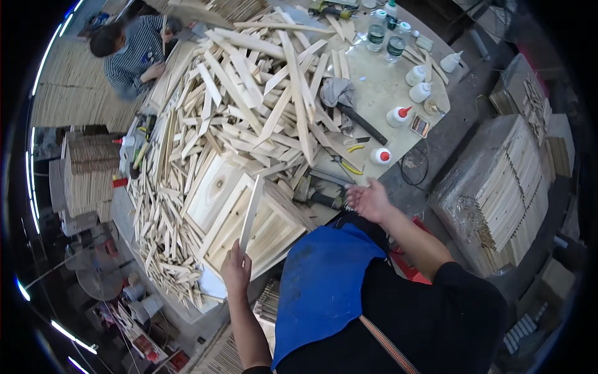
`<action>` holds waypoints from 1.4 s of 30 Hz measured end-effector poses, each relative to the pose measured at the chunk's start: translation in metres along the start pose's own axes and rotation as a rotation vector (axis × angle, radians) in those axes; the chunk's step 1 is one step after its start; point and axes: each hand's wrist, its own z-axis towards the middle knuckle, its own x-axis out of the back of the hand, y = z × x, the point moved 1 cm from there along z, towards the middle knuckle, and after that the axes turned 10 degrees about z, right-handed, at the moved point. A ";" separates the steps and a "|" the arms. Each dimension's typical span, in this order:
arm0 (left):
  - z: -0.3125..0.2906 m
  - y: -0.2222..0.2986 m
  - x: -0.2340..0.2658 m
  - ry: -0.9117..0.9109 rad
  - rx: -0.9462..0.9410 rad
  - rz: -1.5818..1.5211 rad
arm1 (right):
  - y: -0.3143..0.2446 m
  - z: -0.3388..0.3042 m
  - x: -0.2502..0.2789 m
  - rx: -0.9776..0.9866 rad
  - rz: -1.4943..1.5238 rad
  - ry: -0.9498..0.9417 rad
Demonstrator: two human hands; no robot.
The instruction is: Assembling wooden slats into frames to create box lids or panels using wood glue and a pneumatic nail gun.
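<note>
My left hand [237, 269] is closed around the lower end of a thin wooden strip [251, 210], which stands up at a slant. Beneath and beyond the strip lies a shallow wooden box or framed panel [283, 234] of pale wood. A second framed panel with a knot [218, 182] lies against it on the far left. My right hand [370, 201] is off the table's near edge with its fingers apart and nothing in them. Close by it lies a dark power tool [316, 192], perhaps a nail gun; its front is partly hidden.
A large heap of wooden strips [249, 93] covers the table. Yellow-handled pliers [350, 165], red-capped glue bottles [398, 116] and a water bottle [395, 47] stand or lie on the right. Across the heap is a co-worker [134, 56]. Wrapped wood stacks [492, 193] stand right.
</note>
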 end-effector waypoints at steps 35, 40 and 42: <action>0.002 -0.089 -0.097 0.406 -0.303 -0.136 | 0.112 -0.010 -0.153 0.302 -0.299 -0.094; 0.023 -0.109 -0.057 0.287 -0.418 -0.329 | 0.171 -0.029 -0.196 0.386 -0.589 -0.214; 0.022 -0.117 -0.007 0.329 -0.336 -0.521 | 0.187 -0.035 -0.207 0.447 -0.669 -0.253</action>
